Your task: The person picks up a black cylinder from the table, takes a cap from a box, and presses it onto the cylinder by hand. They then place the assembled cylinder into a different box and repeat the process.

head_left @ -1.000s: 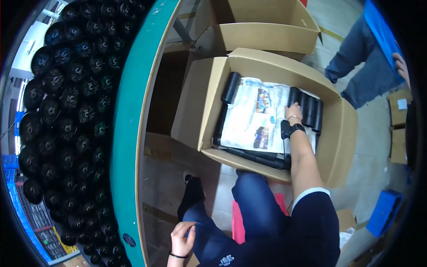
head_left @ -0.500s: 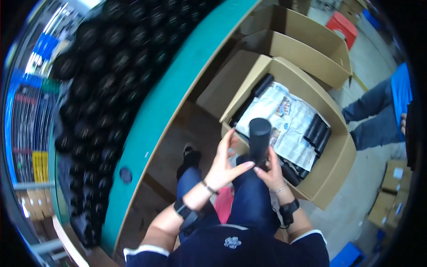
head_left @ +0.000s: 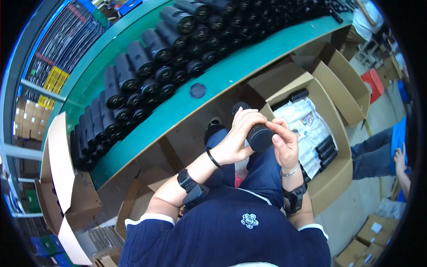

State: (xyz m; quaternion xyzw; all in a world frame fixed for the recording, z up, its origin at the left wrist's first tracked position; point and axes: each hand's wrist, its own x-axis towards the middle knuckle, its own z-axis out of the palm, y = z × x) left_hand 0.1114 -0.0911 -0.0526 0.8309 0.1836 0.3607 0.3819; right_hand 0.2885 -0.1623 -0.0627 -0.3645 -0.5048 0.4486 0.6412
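A black cylinder (head_left: 260,139) with a round, dark end is held above my lap, that end tilted up toward me. My left hand (head_left: 238,135) wraps around its body, thumb along the near side. The fingers and thumb of my right hand (head_left: 286,144) grip the rim at the round end. The far end of the cylinder sticks out beyond my left fingers. Just right of my hands, an open cardboard box (head_left: 340,171) holds printed paper sheets (head_left: 307,122) with several black cylinders (head_left: 327,150) on and beside them.
Many similar black cylinders (head_left: 155,46) lie stacked along the green table (head_left: 178,109). More open boxes stand at the far right (head_left: 340,95) and on the left (head_left: 60,167). Someone in blue (head_left: 398,149) stands at right, near a red stool (head_left: 372,84).
The view has swung left, showing more of the table. The cylinder has gone from upright to tilted, its round end toward me. My left hand now wraps its body; my right has moved to its end.
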